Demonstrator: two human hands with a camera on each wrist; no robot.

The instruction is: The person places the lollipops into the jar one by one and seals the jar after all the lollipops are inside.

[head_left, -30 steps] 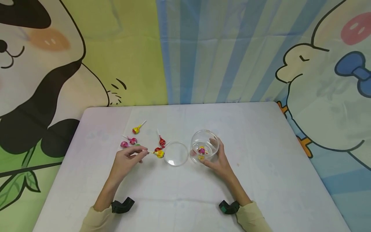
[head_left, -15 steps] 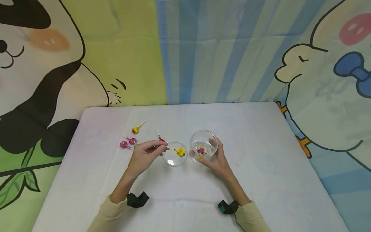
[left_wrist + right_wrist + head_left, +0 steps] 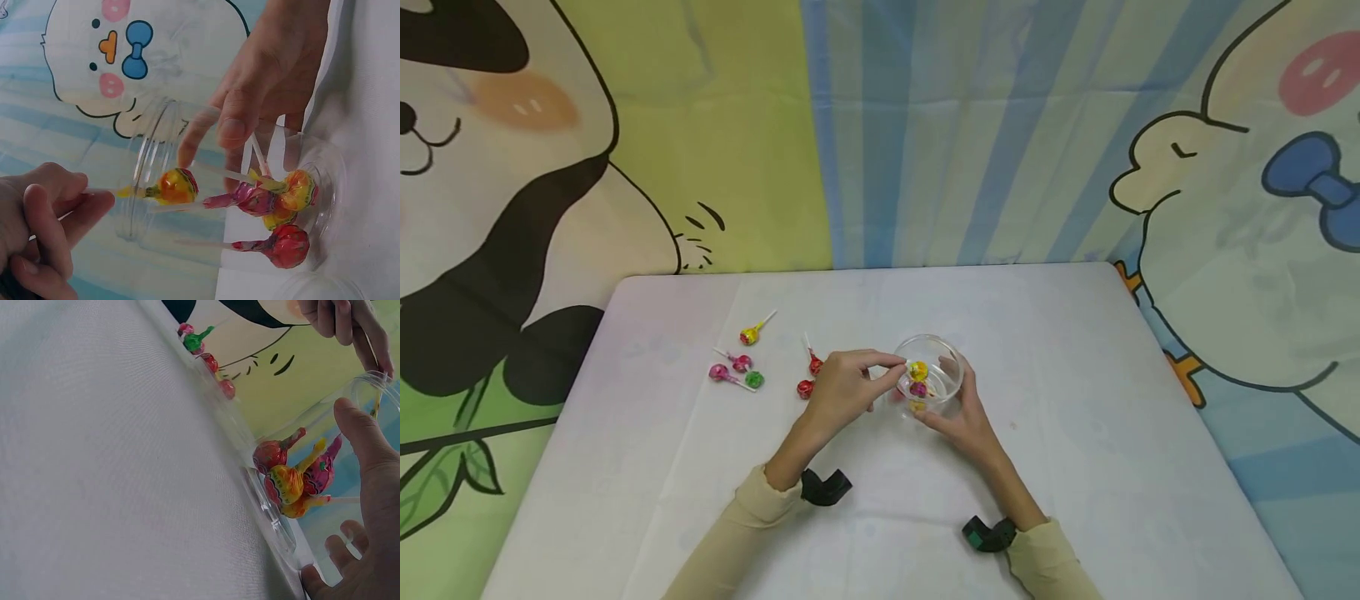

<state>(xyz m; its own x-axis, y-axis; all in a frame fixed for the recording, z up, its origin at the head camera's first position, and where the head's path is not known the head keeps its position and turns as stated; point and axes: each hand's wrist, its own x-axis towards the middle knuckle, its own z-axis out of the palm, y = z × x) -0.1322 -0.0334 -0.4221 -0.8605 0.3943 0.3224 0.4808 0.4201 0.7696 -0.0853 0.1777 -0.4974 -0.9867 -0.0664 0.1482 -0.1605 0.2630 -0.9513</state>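
Observation:
My left hand [image 3: 848, 385] pinches the white stick of a yellow lollipop [image 3: 177, 187], whose wrapped head hangs inside the mouth of a clear jar [image 3: 931, 340]. Around the jar's side, my right hand [image 3: 964, 415] holds it with thumb and fingers on opposite sides. Lying at the jar's bottom are several lollipops: a red one [image 3: 289, 246], a purple-pink one [image 3: 320, 475] and yellow ones [image 3: 289, 484]. In the head view the left hand covers the round clear lid, part of which appears low in the left wrist view.
Left on the white table [image 3: 1060, 350] lie a yellow lollipop [image 3: 749, 336], two pink lollipops [image 3: 718, 372] and a green lollipop [image 3: 754, 380]. Two red lollipops [image 3: 805, 389] lie beside the left hand. A patterned cloth [image 3: 730, 167] hangs behind the table.
My left hand has carried the yellow lollipop rightward from the table, over the lid, and into the jar's mouth. The right hand and jar have stayed in place.

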